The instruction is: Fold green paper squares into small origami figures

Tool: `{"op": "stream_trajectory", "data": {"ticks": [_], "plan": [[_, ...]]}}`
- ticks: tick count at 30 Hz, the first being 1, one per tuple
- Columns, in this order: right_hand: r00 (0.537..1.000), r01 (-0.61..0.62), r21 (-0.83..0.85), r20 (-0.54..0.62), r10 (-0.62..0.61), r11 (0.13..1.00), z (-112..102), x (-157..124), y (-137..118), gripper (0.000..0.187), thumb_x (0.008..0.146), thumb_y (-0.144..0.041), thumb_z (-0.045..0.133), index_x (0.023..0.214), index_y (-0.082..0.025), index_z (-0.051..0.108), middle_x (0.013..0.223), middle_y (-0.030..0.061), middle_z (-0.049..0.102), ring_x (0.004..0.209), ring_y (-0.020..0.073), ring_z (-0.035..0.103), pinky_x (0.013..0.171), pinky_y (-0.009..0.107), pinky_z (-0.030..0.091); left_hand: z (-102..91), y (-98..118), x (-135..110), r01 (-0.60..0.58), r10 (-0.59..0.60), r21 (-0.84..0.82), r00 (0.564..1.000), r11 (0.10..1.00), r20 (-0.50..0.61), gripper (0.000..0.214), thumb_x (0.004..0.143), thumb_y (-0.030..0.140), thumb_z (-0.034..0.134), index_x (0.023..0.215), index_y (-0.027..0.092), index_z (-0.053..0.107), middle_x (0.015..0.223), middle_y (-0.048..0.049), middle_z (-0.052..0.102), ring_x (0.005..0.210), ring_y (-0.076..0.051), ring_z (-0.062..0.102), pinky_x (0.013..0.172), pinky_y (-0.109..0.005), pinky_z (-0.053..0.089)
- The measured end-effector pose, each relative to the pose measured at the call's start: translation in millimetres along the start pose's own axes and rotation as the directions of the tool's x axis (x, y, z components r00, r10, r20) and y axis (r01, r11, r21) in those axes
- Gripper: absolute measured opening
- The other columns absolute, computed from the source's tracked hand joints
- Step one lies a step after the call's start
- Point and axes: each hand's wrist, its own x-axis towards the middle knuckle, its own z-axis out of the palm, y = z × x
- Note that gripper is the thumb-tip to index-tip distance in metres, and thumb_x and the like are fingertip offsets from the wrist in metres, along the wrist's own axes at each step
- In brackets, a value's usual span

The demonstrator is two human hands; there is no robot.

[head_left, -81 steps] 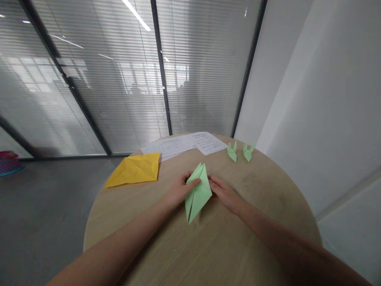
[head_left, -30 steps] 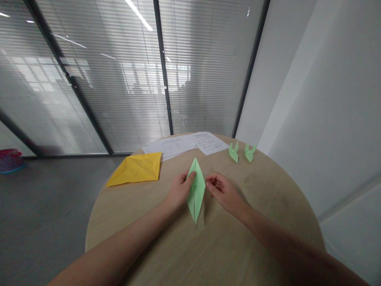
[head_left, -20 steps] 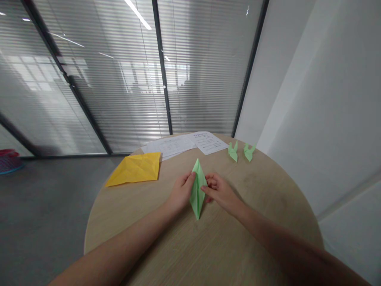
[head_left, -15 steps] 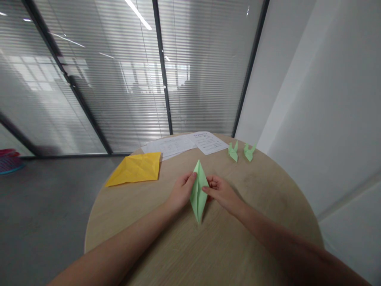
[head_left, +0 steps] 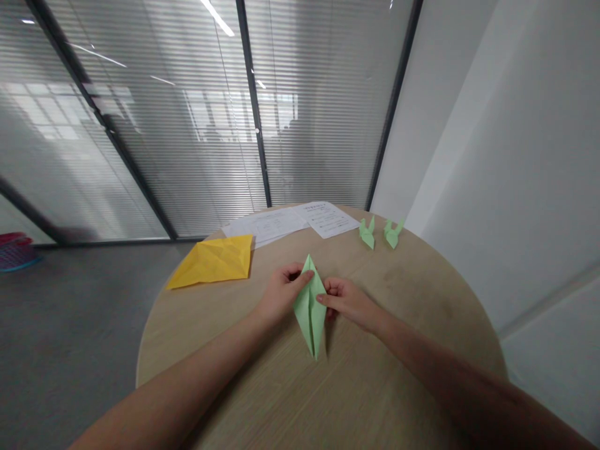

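Observation:
A light green sheet of origami paper (head_left: pixel 309 319), folded into a long diamond with a split down its middle, is held between my hands over the table. My left hand (head_left: pixel 284 289) pinches its upper left side, the thumb lying on the front face near the top. My right hand (head_left: pixel 345 300) grips the right edge with its thumb in front and the fingers curled behind. Two pointed tips show at the lower end, slightly apart. The fingers behind the paper are partly hidden.
The round wooden table (head_left: pixel 398 350) bears a folded yellow paper (head_left: pixel 220 261) at left, printed white sheets (head_left: pixel 328 219) at the back, and two small green origami figures, one (head_left: pixel 367 234) beside the other (head_left: pixel 392 235). A red and blue basket (head_left: pixel 16 251) stands on the floor.
The folded green paper has tilted a little, its top to the left, and its lower tips have parted. My left thumb lies further over the front face. The view has shifted slightly.

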Motion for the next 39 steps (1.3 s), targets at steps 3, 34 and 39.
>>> {"op": "stream_trajectory", "data": {"ticks": [3,34,39], "plan": [[0.998,-0.011,-0.047,0.057,0.014,0.999,0,-1,0,0.033,0.076,-0.043,0.070,0.075,-0.018,0.048,0.060,-0.0031,0.057,0.048,0.0088,0.053,0.048,0.021,0.044,-0.9,0,1,0.032,-0.034,-0.074,0.999,0.997,-0.017,0.035,0.073,0.047,0.071,0.085,0.014,0.071,0.067,-0.0019,0.062,0.054,-0.011,0.051,0.050,-0.023,0.037],[1.000,0.021,-0.309,0.018,-0.016,0.951,9,-6,-4,0.021,0.078,-0.035,0.068,0.079,-0.014,0.069,0.076,0.0040,0.068,0.064,0.0144,0.057,0.059,0.024,0.041,-3.8,12,1,-0.170,0.182,0.069,0.958,0.983,-0.221,0.031,0.082,0.045,0.061,0.082,0.015,0.070,0.064,-0.0006,0.058,0.057,-0.011,0.050,0.053,-0.023,0.042],[0.995,0.039,-0.324,-0.075,-0.066,0.945,1,-2,-2,0.028,0.080,-0.039,0.066,0.087,-0.013,0.071,0.084,0.0066,0.070,0.072,0.0169,0.061,0.064,0.025,0.044,-11.9,8,6,-0.145,0.127,-0.058,0.963,0.988,-0.237,0.040,0.084,0.053,0.056,0.098,0.017,0.066,0.085,-0.0044,0.061,0.067,-0.013,0.056,0.055,-0.024,0.048]]}}
